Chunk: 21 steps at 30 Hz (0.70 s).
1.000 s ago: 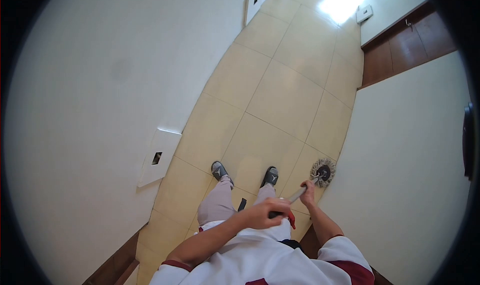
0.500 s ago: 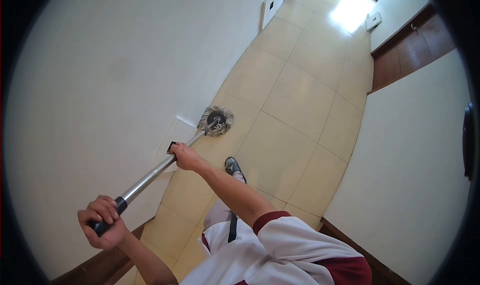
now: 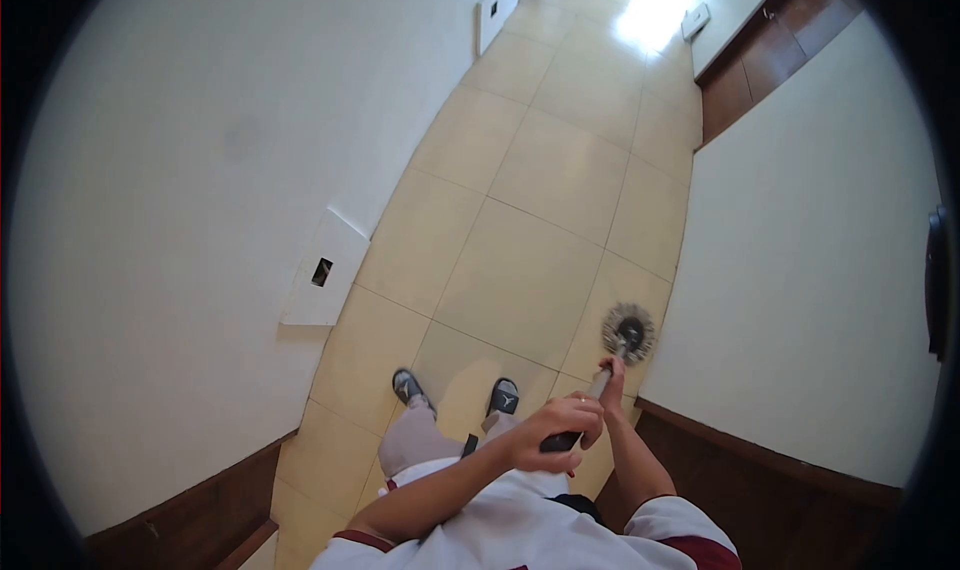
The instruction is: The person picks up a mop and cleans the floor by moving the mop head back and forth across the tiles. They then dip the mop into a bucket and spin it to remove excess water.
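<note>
A mop (image 3: pixel 645 355) with a round grey string head and a dark centre rests on the tiled floor, close to the right-hand wall. My left hand (image 3: pixel 560 430) is closed around the black grip at the top of its handle. Further down the metal pole, my right hand (image 3: pixel 612 382) is wrapped around it, just short of the mop head. The handle is foreshortened and partly covered by both hands.
Beige floor tiles (image 3: pixel 530 260) run along a corridor between white walls. A white panel with a dark square hole (image 3: pixel 322 272) is low on the left wall. Brown doors (image 3: pixel 770 60) stand at the upper right. My sandalled feet (image 3: pixel 503 398) are below the middle.
The mop head has crossed the floor from the left wall to the right side. Both hands moved right with the handle, still gripping it. A second foot now shows.
</note>
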Motion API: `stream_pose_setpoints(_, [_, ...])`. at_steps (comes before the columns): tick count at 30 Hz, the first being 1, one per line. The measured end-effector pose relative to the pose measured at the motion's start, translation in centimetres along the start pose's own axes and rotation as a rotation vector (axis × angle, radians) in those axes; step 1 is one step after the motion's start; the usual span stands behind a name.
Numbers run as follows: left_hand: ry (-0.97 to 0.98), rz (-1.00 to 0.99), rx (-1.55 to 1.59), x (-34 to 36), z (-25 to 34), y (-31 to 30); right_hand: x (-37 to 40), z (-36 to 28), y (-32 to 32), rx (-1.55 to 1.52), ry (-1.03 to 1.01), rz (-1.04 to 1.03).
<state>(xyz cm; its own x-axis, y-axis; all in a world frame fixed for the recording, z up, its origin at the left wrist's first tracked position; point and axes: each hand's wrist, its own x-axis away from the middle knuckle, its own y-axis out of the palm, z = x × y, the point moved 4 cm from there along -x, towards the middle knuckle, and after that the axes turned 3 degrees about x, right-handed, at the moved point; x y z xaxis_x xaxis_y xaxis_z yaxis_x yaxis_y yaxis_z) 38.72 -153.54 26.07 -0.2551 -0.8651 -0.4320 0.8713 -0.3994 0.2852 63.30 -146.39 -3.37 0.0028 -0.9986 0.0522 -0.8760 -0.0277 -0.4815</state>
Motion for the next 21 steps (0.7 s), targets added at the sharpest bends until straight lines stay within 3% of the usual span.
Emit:
stream_pose_setpoints(1, [-0.055,0.073,0.042,2.0,-1.8,-0.8,-0.1,0.3,0.6,-0.005,-0.014,-0.003])
stream_pose_setpoints(2, [-0.112,0.152,0.084,3.9,-3.2,-1.9,-0.2,-0.1,1.7,0.221,-0.12,-0.016])
stream_pose_setpoints(3, [-0.119,0.147,0.089,5.5,-2.4,-3.8,0.1,-1.3,3.3,0.448,-0.225,-0.035])
stream_pose_setpoints(5, [-0.118,0.208,0.101,9.5,2.3,-9.3,1.9,-4.7,9.3,0.49,-0.308,-0.145])
stream_pose_setpoints(8, [-0.06,0.525,-0.015,17.1,14.1,-14.8,7.2,-14.3,21.3,0.251,-0.452,-0.371])
stream_pose_setpoints(11, [0.201,0.903,-0.234,21.0,26.8,-15.9,13.7,-25.8,33.8,0.051,-0.483,-0.663])
stream_pose_setpoints(13, [0.317,1.079,-0.392,22.8,30.7,-15.6,16.2,-31.8,40.1,0.003,-0.425,-0.857])
stream_pose_setpoints(14, [0.301,1.078,-0.39,22.9,30.6,-15.5,16.5,-33.3,43.1,-0.051,-0.551,-0.906])
stream_pose_setpoints(15, [0.39,1.217,-0.496,23.6,30.5,-15.4,16.3,-33.8,45.4,-0.024,-0.561,-0.958])
stream_pose_setpoints(16, [0.481,1.346,-0.603,24.3,30.3,-15.3,16.0,-34.5,45.9,0.001,-0.571,-1.003])
stream_pose_setpoints(18, [0.467,1.324,-0.629,26.1,29.7,-16.5,15.6,-34.1,45.5,0.007,-0.551,-0.975])
stream_pose_setpoints(21, [0.414,1.111,-0.586,23.0,30.0,-16.3,13.9,-33.5,40.4,-0.015,-0.552,-0.906])
